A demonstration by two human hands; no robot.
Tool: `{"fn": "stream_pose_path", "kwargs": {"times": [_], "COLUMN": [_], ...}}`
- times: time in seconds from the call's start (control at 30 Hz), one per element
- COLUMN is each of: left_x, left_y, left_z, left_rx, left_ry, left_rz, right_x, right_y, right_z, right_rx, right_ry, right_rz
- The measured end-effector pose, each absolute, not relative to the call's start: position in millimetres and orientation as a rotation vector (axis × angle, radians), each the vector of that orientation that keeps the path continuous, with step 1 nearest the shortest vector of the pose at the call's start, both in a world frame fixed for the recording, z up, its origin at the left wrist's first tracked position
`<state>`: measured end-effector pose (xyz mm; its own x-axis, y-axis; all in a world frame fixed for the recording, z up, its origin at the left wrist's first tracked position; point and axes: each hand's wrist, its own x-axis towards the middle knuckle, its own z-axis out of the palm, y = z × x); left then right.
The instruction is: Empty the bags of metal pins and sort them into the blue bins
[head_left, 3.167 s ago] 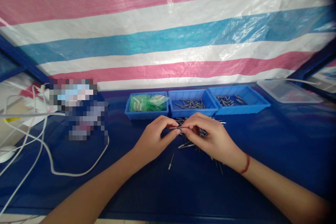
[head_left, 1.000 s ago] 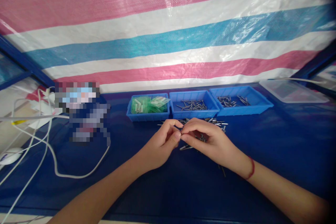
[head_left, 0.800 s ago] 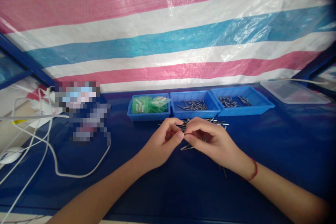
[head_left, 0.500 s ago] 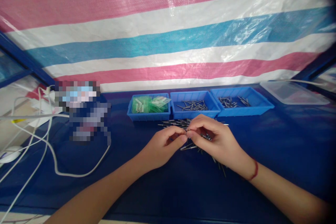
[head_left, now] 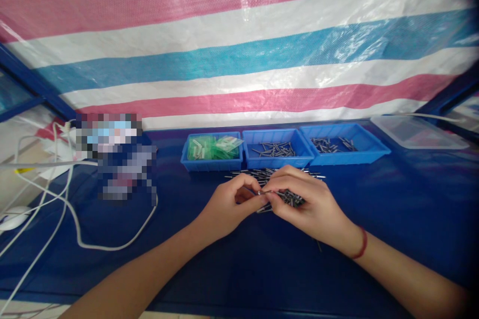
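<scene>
My left hand [head_left: 234,204] and my right hand [head_left: 309,202] meet at their fingertips above a pile of thin metal pins [head_left: 292,198] on the blue table. Between the fingertips is a small metal pin [head_left: 264,192], pinched from both sides. Behind the pile stand three blue bins in a row. The left bin [head_left: 211,164] holds green plastic packets [head_left: 215,148]. Metal pins lie in the middle bin [head_left: 279,161] and in the right bin [head_left: 348,158]. My right hand covers part of the pile.
White cables [head_left: 112,247] and a white mouse [head_left: 15,218] lie on the left, near a blurred-out area. A clear plastic lid [head_left: 419,133] rests at the back right. A striped sheet [head_left: 239,67] hangs behind the blue table [head_left: 239,274].
The pin between my fingertips shows more clearly. My right hand has shifted slightly, with its thumb lower, and more of the pile shows beside it.
</scene>
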<state>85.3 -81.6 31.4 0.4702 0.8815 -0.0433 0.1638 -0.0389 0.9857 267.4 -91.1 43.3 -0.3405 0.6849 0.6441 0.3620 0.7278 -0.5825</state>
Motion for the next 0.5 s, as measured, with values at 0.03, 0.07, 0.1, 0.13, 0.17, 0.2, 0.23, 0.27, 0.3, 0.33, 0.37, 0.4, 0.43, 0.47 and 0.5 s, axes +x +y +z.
{"fn": "stream_pose_path", "kwargs": {"times": [0.03, 0.07, 0.1, 0.13, 0.17, 0.2, 0.23, 0.27, 0.3, 0.33, 0.37, 0.4, 0.43, 0.47, 0.5], "left_x": [84.6, 84.0, 83.4, 83.0, 82.7, 82.7, 82.7, 82.8, 82.8, 82.7, 82.3, 81.6, 80.6, 79.4, 77.9], "left_y": [-81.2, -80.8, -80.6, -80.4, -80.5, -80.8, -81.2, -81.7, -82.1, -82.4, -82.5, -82.4, -81.9, -81.2, -80.2], "left_z": [31.9, 32.4, 33.0, 33.7, 34.5, 35.3, 36.2, 37.0, 37.9, 38.7, 39.5, 40.3, 41.0, 41.6, 42.1], "left_rx": [1.526, 1.533, 1.539, 1.546, 1.553, 1.562, 1.576, 1.598, 1.63, 1.675, 1.733, 1.802, 1.881, 1.971, 2.066], "left_ry": [0.966, 0.976, 0.981, 0.982, 0.982, 0.983, 0.983, 0.988, 0.999, 1.019, 1.049, 1.088, 1.13, 1.167, 1.191], "left_rz": [0.772, 0.796, 0.822, 0.844, 0.861, 0.875, 0.886, 0.889, 0.884, 0.868, 0.844, 0.818, 0.794, 0.776, 0.766], "right_x": [268.1, 268.9, 269.7, 270.3, 270.7, 270.9, 270.9, 270.9, 271.1, 272.0, 273.8, 277.0, 281.8, 288.5, 297.2], "right_y": [-90.5, -89.7, -88.8, -87.8, -86.8, -86.0, -85.4, -84.8, -84.2, -83.3, -82.0, -80.1, -77.3, -73.7, -69.3], "right_z": [43.3, 42.9, 42.2, 41.1, 39.7, 38.2, 36.9, 35.9, 35.5, 36.0, 37.3, 39.6, 42.7, 46.4, 50.5], "right_rx": [-0.809, -0.817, -0.824, -0.829, -0.834, -0.838, -0.841, -0.84, -0.838, -0.835, -0.835, -0.847, -0.872, -0.911, -0.97], "right_ry": [-1.964, -1.968, -1.972, -1.976, -1.98, -1.985, -1.992, -2.003, -2.017, -2.032, -2.044, -2.051, -2.047, -2.029, -1.999], "right_rz": [0.411, 0.403, 0.395, 0.389, 0.384, 0.381, 0.379, 0.379, 0.378, 0.374, 0.36, 0.336, 0.295, 0.235, 0.162]}}
